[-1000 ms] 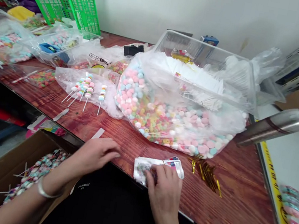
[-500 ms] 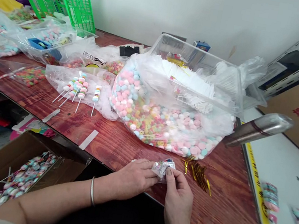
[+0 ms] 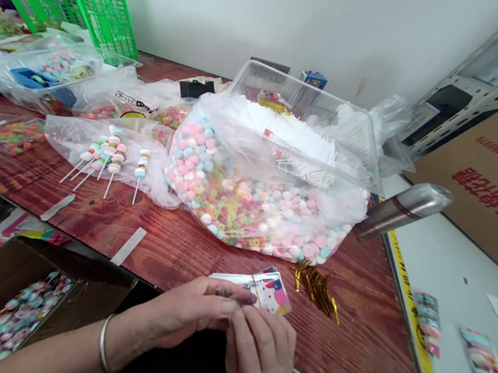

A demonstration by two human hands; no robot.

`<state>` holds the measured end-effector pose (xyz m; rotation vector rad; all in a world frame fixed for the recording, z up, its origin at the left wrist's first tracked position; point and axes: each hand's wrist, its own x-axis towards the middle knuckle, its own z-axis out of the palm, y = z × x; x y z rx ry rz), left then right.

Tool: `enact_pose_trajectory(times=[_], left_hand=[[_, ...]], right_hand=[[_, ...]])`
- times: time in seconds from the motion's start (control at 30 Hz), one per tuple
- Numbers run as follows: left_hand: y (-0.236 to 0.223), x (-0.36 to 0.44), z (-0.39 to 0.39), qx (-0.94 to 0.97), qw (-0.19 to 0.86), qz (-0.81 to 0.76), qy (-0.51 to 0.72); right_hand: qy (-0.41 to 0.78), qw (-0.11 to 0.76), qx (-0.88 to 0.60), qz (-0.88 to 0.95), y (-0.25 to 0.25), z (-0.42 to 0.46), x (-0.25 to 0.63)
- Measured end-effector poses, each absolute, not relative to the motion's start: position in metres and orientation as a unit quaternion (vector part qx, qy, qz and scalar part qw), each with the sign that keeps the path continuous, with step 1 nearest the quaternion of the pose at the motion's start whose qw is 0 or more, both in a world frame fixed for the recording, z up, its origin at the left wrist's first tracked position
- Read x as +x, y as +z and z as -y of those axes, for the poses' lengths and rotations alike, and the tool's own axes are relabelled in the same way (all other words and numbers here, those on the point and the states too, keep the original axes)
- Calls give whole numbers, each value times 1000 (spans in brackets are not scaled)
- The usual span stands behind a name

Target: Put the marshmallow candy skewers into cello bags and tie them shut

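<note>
My left hand (image 3: 192, 315) and my right hand (image 3: 260, 359) meet at the front edge of the wooden table (image 3: 181, 245). Both are closed in a pinch on a small stack of printed clear candy bags (image 3: 267, 287), held just above the table edge. A pile of gold twist ties (image 3: 316, 285) lies right beside the bags. Behind them sits a big clear bag of pastel candies (image 3: 247, 196). Several candy skewers (image 3: 110, 155) lie on plastic to the left.
A clear tub of white sticks (image 3: 307, 129) stands behind the candy bag. Green baskets (image 3: 69, 4) lean at the back left. A cardboard box of finished skewers (image 3: 8, 318) is on the floor at lower left. A metal cylinder (image 3: 401, 210) and wrapped candies (image 3: 482, 366) are to the right.
My left hand came over from the table edge to join my right hand on the bags. Both hands lifted the stack and drew it nearer to me; the view shifted right.
</note>
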<state>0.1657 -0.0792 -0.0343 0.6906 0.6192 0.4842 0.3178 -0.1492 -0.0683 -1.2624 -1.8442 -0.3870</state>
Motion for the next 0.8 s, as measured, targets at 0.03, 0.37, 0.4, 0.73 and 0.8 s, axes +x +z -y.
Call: enact_pose_trajectory(times=[0.03, 0.37, 0.4, 0.73, 0.8], left_hand=[[-34, 168, 79, 311, 858, -328, 246], [-25, 170, 54, 508, 759, -357, 196], [-25, 170, 53, 484, 777, -340, 217], [-9, 197, 56, 580, 722, -249, 283], [-8, 210, 60, 518, 718, -280, 371]], right_hand=[[-142, 427, -502, 738, -67, 149, 317], [521, 522, -572, 358, -44, 131, 345], [541, 532, -557, 336, -43, 128, 345], [263, 609, -623, 414, 0, 113, 345], [178, 579, -632, 483, 5, 114, 346]])
